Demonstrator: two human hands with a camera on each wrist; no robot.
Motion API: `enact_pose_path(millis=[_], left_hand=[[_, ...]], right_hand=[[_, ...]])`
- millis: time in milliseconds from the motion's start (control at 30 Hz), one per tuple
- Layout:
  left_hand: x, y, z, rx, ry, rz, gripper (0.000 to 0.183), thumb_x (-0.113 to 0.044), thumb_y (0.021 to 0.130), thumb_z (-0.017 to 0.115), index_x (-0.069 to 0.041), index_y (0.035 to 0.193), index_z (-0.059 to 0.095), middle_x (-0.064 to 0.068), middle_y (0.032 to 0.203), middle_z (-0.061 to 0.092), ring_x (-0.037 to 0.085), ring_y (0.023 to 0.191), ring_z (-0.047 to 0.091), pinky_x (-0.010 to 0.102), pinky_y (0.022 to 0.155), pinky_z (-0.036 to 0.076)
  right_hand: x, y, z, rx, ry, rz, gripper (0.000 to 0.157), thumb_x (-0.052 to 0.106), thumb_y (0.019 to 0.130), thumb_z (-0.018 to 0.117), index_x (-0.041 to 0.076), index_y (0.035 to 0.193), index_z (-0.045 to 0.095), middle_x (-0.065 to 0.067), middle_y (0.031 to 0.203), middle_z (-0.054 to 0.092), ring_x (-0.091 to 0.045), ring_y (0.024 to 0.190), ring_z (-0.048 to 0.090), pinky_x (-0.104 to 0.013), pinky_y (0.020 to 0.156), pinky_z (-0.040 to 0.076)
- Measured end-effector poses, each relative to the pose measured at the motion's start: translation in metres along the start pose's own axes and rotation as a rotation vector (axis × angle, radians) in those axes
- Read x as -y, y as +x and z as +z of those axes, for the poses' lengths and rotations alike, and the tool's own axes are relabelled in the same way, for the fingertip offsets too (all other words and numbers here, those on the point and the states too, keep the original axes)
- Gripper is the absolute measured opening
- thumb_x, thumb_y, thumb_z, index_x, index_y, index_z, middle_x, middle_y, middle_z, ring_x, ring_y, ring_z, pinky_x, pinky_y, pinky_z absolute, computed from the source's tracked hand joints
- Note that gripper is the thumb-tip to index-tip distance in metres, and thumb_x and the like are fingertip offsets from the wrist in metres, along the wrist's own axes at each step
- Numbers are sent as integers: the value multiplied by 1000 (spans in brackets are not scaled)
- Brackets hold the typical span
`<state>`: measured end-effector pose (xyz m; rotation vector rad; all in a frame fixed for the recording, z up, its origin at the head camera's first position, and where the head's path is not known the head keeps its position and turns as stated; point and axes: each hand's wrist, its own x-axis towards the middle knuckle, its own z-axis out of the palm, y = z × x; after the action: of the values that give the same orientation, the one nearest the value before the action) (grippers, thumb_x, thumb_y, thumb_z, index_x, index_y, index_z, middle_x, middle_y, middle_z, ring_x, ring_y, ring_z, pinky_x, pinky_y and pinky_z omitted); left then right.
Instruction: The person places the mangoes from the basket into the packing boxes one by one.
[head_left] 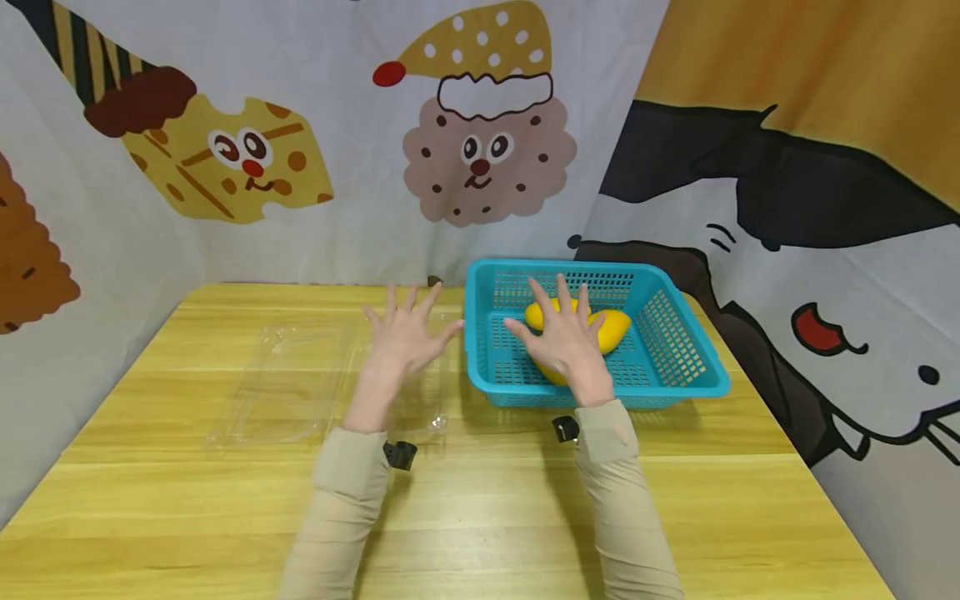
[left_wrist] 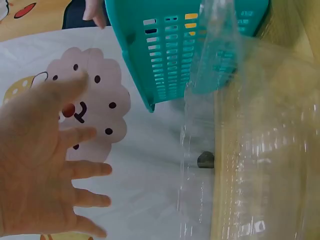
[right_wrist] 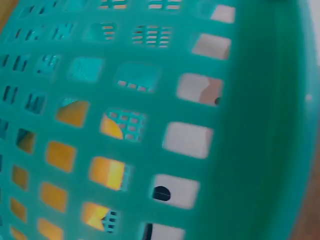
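Observation:
My left hand [head_left: 405,337] is held with fingers spread over the right part of a clear plastic clamshell box [head_left: 288,387], which lies opened out on the table. In the left wrist view the same hand [left_wrist: 37,165] has nothing in its palm, and the transparent box [left_wrist: 270,165] is beside it. My right hand [head_left: 564,337], fingers also spread, hovers over a blue plastic basket [head_left: 600,392] and partly hides several smooth yellow fruits [head_left: 615,331] inside. The basket's slotted wall [right_wrist: 135,100] fills the right wrist view, with yellow showing through the holes.
The wooden table [head_left: 465,525] ends at the back against a hanging cloth [head_left: 360,242] printed with cartoon figures. The basket stands at the back right, its left end close to the plastic box. Dark wrist cameras [head_left: 401,455] sit at both cuffs.

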<state>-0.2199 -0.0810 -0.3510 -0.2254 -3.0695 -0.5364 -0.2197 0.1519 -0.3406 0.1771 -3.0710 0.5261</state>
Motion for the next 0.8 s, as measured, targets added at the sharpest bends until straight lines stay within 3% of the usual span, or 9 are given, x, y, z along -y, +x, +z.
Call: enact_pose_path(millis=[100,233,333,467,633,800], left_hand=[[5,-4,-4,-34,2,2,67,-48,95,48,-16,150,28,20,151,35,45,141,27,67,111,24],[17,-13,-9,-71,21,-4,58,-32,94,57,-4,142,41,26,136,51,45,119,54,55,96,49],[30,-20,-11,-52,35,-22,54,-25,94,58,2,138,43,29,132,52,46,113,57,54,89,53],[48,-26,-12,11,57,-57,54,-21,95,56,7,138,41,34,131,50,50,112,55,55,90,52],[66,-37,-15,107,73,-139,51,-19,94,57,14,131,43,37,125,50,50,105,57,53,85,54],[78,-46,-13,158,67,-170,41,-14,91,59,17,117,49,35,111,56,42,91,61,46,75,57]], right_hand=[[3,0,-9,-43,10,-47,75,66,90,41,32,152,17,-13,162,5,-46,146,3,-75,109,9],[4,0,-30,-92,27,-127,68,54,93,48,24,151,25,-15,159,17,-45,142,22,-66,112,23],[2,1,-48,-112,12,-179,63,46,95,51,19,148,31,-16,156,25,-43,138,31,-61,107,34],[-5,10,-71,-69,-43,-202,58,40,97,51,15,146,35,-16,152,31,-41,134,37,-59,101,41],[-23,34,-88,68,-132,-189,56,35,98,51,15,147,34,-17,152,33,-40,132,41,-57,101,42],[-45,60,-84,212,-211,-167,54,32,98,51,14,146,35,-19,151,33,-42,133,37,-60,104,38]])
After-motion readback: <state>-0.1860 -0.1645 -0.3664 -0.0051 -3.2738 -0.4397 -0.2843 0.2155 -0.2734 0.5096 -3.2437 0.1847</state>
